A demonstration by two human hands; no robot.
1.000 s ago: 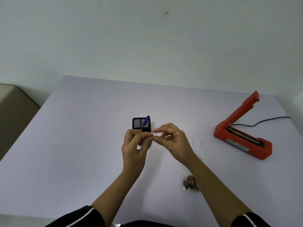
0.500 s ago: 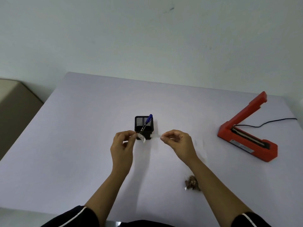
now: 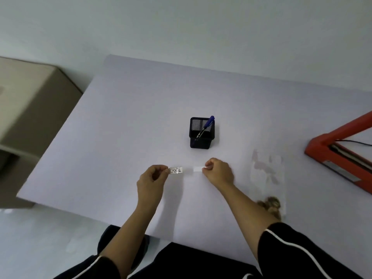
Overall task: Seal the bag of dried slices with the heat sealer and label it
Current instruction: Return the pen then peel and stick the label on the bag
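Note:
My left hand (image 3: 151, 181) pinches a small printed label (image 3: 176, 170) by its left end, above the white table (image 3: 124, 125). My right hand (image 3: 218, 171) pinches a blank white strip (image 3: 198, 169), which looks like the label's backing, a short gap to the right of the label. The clear bag (image 3: 267, 174) lies flat on the table right of my right hand, with brown dried slices (image 3: 270, 204) bunched at its near end, partly behind my right forearm. The red heat sealer (image 3: 340, 150) stands at the right edge with its arm raised.
A black mesh pen holder (image 3: 202, 133) with a blue pen (image 3: 207, 123) stands just beyond my hands. The sealer's black cord (image 3: 354, 141) runs off to the right. A beige cabinet (image 3: 30, 109) stands left of the table.
My hands were together at the label; they have drawn apart, the printed label in the left and the white strip in the right. My view has swung left and tilted down.

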